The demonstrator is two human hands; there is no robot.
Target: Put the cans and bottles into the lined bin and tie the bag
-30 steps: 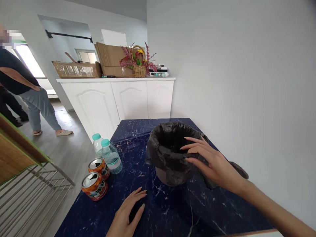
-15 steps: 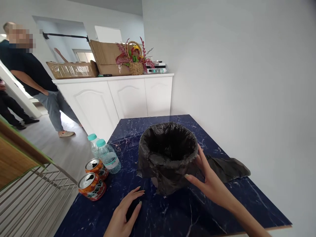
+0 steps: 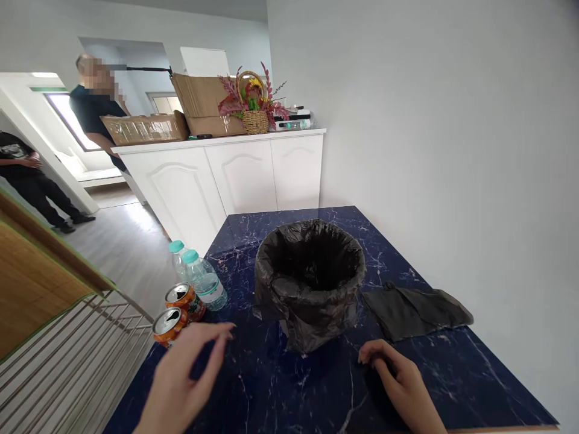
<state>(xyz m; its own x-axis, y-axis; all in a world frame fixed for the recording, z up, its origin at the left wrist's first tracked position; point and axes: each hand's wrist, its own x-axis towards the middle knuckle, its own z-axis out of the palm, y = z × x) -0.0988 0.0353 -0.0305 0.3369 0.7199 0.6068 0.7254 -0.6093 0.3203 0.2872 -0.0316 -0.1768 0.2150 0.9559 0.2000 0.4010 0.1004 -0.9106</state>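
A round bin (image 3: 312, 301) lined with a black plastic bag stands upright on the blue marbled table, its mouth facing up. The liner is folded over the rim and hangs down the front. My left hand (image 3: 185, 377) hovers left of the bin, in front of two orange drink cans (image 3: 168, 325), thumb and fingers apart with nothing between them. To the bin's front right, my right hand (image 3: 400, 380) is just over the table, fingers loosely bent and empty. A folded black plastic bag (image 3: 420, 310) lies flat beyond it.
Two clear bottles with teal caps (image 3: 205, 283) stand behind the cans at the left edge. A metal rack (image 3: 85, 355) is beside the table. Behind are a white cabinet (image 3: 244, 175) with cardboard boxes (image 3: 149, 128) and a flower basket (image 3: 256, 120). Two people stand far left.
My right hand has let go of the bin's side and drawn back toward me. My left hand has lifted and moved left toward the cans. The view has shifted slightly.
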